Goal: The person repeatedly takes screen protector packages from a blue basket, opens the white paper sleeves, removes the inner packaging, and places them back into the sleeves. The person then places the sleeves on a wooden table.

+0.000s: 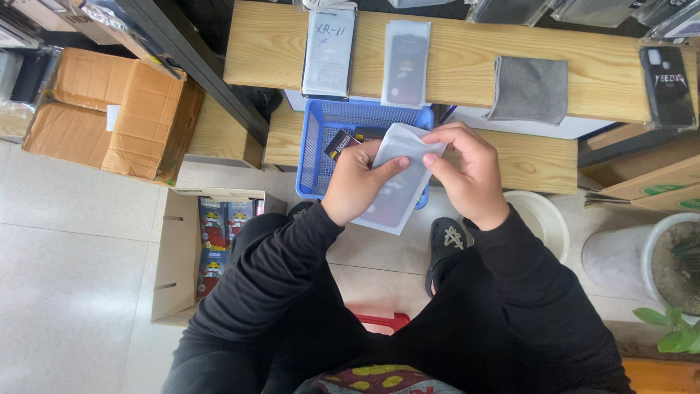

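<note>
At frame centre, a clear sleeve with a dark phone case is grasped by the left hand and right hand; its flap is best pinched evenly above the blue basket.

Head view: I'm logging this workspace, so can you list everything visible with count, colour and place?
pouch: 1, clear white with a dark item inside, held in both hands over the basket
basket: 1, blue, on the lower shelf
packets: 2, clear white, on the upper shelf
cloth: 1, grey, upper shelf, right of the packets
phone case: 1, black, right end of the upper shelf
cardboard boxes: 2, brown, one shut at upper left, one open on the floor holding coloured packs
sandal: 1, black, on the floor
plant pot: 1, white, far right
left hand: grips the pouch's left edge
right hand: pinches its top
</note>
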